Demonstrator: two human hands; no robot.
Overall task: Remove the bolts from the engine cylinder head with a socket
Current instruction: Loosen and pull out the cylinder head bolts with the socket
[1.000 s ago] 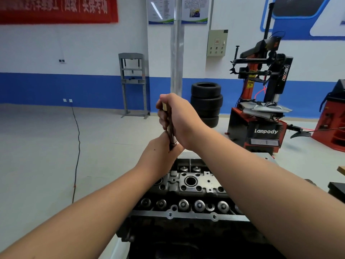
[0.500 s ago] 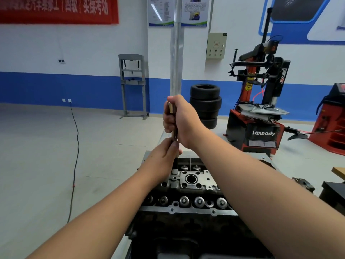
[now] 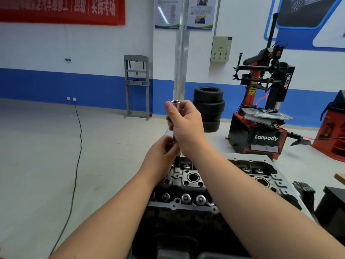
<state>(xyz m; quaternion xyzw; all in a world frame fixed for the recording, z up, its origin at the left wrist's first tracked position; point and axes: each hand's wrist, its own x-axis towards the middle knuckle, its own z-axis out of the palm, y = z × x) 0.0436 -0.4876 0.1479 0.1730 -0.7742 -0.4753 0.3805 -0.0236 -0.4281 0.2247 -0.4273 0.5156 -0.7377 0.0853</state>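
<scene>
The engine cylinder head (image 3: 194, 184) sits in front of me, grey metal with round ports and a row of valve springs. My right hand (image 3: 186, 128) grips a long chrome socket tool (image 3: 175, 105) upright above the head's far left part; its shiny top end shows above my fingers. My left hand (image 3: 162, 154) pinches the tool's lower part just under my right hand. A thin dark shaft runs down from there to the head. Any bolt under the tool is hidden by my hands.
A stack of black tyres (image 3: 209, 107) stands behind the head. A red and black tyre changer (image 3: 261, 116) is at the right. A grey press frame (image 3: 137, 86) stands by the wall, a vertical pole (image 3: 180, 58) rises behind my hands, and a black cable (image 3: 77, 156) crosses the floor.
Both hands have stayed on the tool above the head. The tool's chrome top end now shows above my right hand. The view has shifted slightly left and down.
</scene>
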